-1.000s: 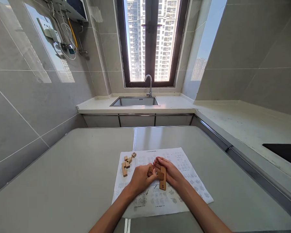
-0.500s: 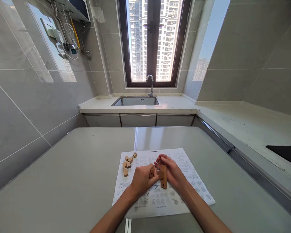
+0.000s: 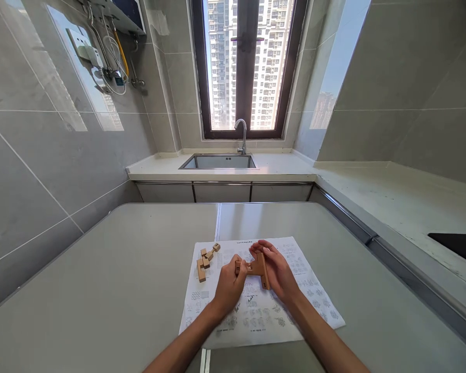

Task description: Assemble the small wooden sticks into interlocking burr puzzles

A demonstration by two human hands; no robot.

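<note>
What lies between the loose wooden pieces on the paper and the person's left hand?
In the head view, only a short stretch of the printed paper sheet separates the loose wooden pieces from the left hand; nothing else sits there.

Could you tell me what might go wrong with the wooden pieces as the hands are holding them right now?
The joined wooden pieces are held off the printed sheet between left hand and right hand; a loose fit might let one drop. A forearm sweep could perhaps scatter the loose blocks nearby.
</note>
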